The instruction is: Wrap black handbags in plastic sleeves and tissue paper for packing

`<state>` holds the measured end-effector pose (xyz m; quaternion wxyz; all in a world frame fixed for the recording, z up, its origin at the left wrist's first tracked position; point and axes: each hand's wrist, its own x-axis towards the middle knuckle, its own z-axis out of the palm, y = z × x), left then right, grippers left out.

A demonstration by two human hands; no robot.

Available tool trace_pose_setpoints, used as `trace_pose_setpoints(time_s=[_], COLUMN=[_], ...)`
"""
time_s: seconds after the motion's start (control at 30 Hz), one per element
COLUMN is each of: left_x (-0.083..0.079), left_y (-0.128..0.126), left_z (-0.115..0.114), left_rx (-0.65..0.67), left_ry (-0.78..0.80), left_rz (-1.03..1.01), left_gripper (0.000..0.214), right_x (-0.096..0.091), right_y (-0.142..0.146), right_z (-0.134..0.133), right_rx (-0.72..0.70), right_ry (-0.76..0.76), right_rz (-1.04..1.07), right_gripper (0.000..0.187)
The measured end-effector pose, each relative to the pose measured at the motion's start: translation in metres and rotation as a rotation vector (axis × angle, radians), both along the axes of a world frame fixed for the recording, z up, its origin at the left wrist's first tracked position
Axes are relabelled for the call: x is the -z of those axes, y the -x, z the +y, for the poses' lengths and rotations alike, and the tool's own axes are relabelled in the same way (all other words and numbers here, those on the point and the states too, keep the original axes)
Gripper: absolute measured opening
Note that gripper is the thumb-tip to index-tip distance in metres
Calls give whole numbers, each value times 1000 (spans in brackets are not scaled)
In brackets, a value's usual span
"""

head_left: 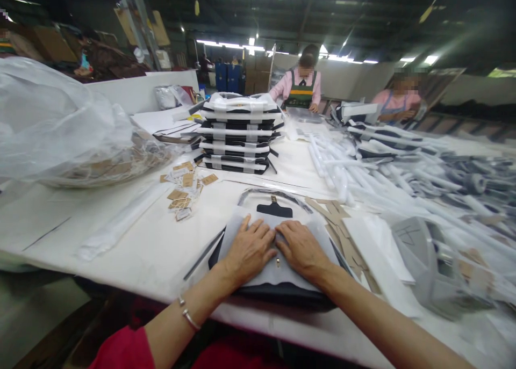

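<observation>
The left hand (248, 251) and right hand (302, 248) lie flat with fingers spread, gripping nothing. They press a pale grey soft sheet (324, 234) onto the flat black handbag (282, 298) on the white tabletop (153, 251). This looks like smoothing the wrap; any fold would need fingertips under the sheet's edge beside the handbag.

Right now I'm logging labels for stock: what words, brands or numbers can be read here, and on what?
No text can be read.
Print on the brown tags: too small.
Mark on the grey pack: blurred.
On the bag under the left hand and right hand: no lettering shows.
</observation>
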<state>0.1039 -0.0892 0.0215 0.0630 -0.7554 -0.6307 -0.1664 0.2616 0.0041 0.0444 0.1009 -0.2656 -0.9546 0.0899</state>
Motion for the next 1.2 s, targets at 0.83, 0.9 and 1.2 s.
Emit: trace_pose_setpoints(time_s=[0.83,0.9,1.2], left_x=[-2,-1,0], left_y=[4,5,9], left_z=[12,13,13], left_rx=[-228,-236,-298], left_ry=[70,65,61], left_rz=[34,35,3], left_gripper=[57,56,46], right_x=[3,4,-3], right_y=[11,11,-1], right_z=[19,19,18], right_rx=[140,152,275], right_ry=[-72,-99,-205], right_rz=[-220,-226,-242], right_gripper=[49,53,56])
